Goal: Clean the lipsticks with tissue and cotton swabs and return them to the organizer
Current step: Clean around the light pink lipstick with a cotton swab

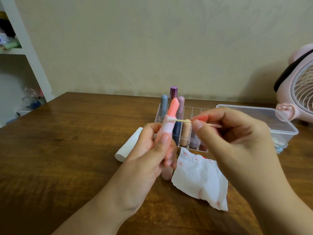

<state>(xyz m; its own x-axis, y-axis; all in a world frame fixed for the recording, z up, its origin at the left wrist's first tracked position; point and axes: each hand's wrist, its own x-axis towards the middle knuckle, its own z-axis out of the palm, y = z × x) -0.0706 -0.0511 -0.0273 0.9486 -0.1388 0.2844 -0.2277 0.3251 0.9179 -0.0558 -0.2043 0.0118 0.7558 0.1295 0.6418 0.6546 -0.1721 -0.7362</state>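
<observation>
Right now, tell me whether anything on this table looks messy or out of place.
The tissue lies crumpled beside the organizer, blotched with red-pink smears. A white cap lies on its side on the table.

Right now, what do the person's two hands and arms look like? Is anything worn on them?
The left hand and the right hand are both bare, without gloves, rings, a watch or bracelets. The forearms are bare too: no sleeve shows in the picture. The fingernails are short and look unpainted.

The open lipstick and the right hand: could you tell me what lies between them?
In the head view, a cotton swab spans from lipstick to right hand.
</observation>
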